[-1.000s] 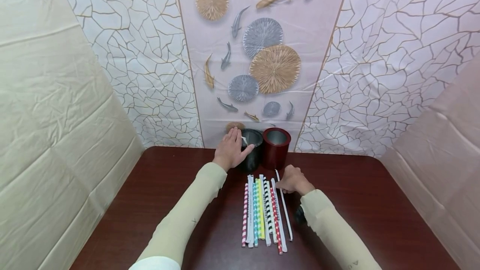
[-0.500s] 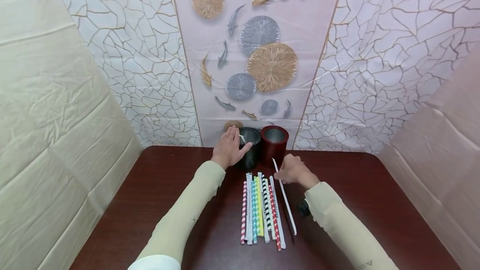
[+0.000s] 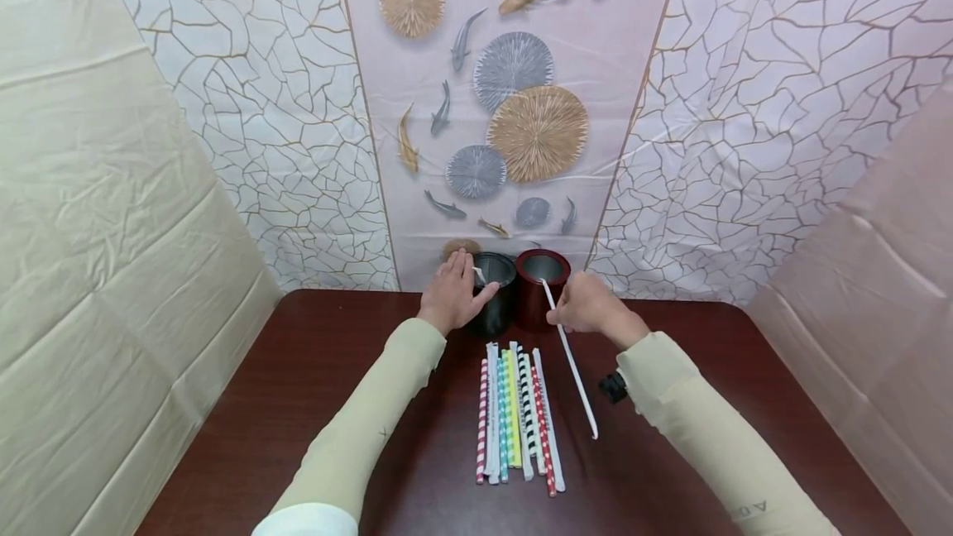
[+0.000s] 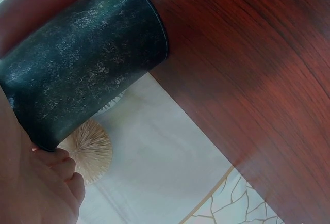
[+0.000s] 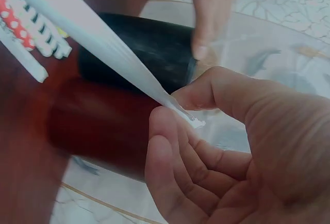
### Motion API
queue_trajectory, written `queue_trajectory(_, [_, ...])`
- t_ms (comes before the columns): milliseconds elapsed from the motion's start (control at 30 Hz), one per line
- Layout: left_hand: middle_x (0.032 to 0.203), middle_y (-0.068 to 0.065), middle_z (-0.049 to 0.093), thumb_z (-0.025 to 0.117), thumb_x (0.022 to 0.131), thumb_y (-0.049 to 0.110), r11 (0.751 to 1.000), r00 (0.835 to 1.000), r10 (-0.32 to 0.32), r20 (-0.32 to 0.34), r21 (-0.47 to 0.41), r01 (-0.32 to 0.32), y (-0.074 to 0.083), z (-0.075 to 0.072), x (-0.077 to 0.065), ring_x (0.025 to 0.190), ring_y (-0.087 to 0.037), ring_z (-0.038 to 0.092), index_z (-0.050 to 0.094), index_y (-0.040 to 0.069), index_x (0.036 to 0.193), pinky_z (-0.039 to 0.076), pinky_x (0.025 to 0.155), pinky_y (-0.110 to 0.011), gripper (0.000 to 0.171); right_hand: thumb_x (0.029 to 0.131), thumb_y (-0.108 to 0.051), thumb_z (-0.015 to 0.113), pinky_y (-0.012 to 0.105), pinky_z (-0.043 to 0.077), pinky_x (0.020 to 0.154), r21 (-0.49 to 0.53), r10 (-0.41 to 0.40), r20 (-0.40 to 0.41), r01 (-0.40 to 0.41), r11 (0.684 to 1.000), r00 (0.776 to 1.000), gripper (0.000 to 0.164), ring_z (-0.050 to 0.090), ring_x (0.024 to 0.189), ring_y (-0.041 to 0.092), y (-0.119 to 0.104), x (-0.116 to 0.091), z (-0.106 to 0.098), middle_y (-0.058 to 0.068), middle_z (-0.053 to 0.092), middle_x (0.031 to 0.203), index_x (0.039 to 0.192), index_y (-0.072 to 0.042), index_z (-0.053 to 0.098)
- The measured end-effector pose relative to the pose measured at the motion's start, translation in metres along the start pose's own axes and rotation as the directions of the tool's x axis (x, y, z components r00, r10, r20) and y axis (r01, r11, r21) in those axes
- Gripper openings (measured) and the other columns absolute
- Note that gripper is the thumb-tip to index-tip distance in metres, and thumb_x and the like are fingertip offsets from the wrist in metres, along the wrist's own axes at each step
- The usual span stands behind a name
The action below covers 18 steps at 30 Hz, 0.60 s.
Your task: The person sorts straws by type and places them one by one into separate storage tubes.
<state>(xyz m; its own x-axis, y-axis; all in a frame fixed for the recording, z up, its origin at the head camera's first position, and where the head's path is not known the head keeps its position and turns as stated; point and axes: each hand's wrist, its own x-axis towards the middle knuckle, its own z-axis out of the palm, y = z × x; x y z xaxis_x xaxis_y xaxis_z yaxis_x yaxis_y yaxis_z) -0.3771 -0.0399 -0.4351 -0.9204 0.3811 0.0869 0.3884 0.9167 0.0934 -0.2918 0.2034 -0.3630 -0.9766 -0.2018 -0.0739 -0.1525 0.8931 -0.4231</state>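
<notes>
Below the frame's centre, the left hand [image 3: 452, 294] is holding a black cup [image 3: 497, 311] beside a red cup [image 3: 533, 307]. Just right, the right hand [image 3: 591, 304] is pinching a white straw [image 3: 573, 370]; lower down, striped and dotted straws [image 3: 527, 405] are lying on a table [image 3: 283, 387].

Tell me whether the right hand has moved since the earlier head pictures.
Yes: judged against the red container, the right hand has moved higher in the head view, from near its base toward its rim.
</notes>
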Motion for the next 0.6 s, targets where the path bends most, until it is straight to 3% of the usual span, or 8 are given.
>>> queue_trajectory(233, [0.178,-0.016,0.013,0.024,0.109,0.069,1.000,1.000,-0.005,0.006,0.008,0.004,0.000,0.000,0.001,0.167,-0.028,0.012,0.015,0.001,0.168,0.015,0.136,-0.039,0.091,0.095,-0.019,0.075,0.026,0.039,0.054,-0.021,-0.042,-0.066,0.041,0.999,0.997,0.050,0.042,0.045,0.009,-0.017,0.002,-0.031,-0.006,0.060,0.048,0.047,-0.012,0.062])
queue_trajectory(333, [0.178,-0.016,0.014,0.025,0.109,0.069,1.000,1.000,-0.006,-0.002,0.007,0.006,0.000,0.000,0.001,0.167,-0.028,0.013,0.017,0.001,0.168,0.016,0.136,-0.039,0.091,0.091,-0.019,0.075,0.026,0.042,0.059,-0.042,-0.071,-0.135,0.066,0.997,0.988,0.043,0.045,0.048,0.010,-0.023,0.002,-0.042,-0.008,0.056,0.047,0.050,-0.011,0.064])
queue_trajectory(433, [0.178,-0.016,0.013,0.025,0.108,0.070,1.000,1.000,-0.008,-0.004,0.011,0.008,0.000,0.001,0.001,0.167,-0.028,0.013,0.017,0.002,0.168,0.016,0.136,-0.040,0.091,0.087,-0.018,0.075,0.030,0.046,0.063,-0.063,-0.108,-0.225,0.097,0.993,0.968,0.033,0.049,0.053,0.011,-0.030,0.003,-0.051,-0.008,0.057,0.049,0.055,-0.012,0.067])
queue_trajectory(600, [0.178,-0.016,0.013,0.025,0.108,0.069,1.000,1.000,-0.007,-0.006,0.010,0.007,-0.001,0.003,0.002,0.167,-0.029,0.013,0.017,0.001,0.168,0.016,0.136,-0.040,0.091,0.084,-0.018,0.076,0.041,0.057,0.072,-0.054,-0.158,-0.358,0.149,0.987,0.920,0.019,0.064,0.063,0.019,-0.040,0.003,-0.064,0.000,0.071,0.062,0.067,-0.009,0.076])
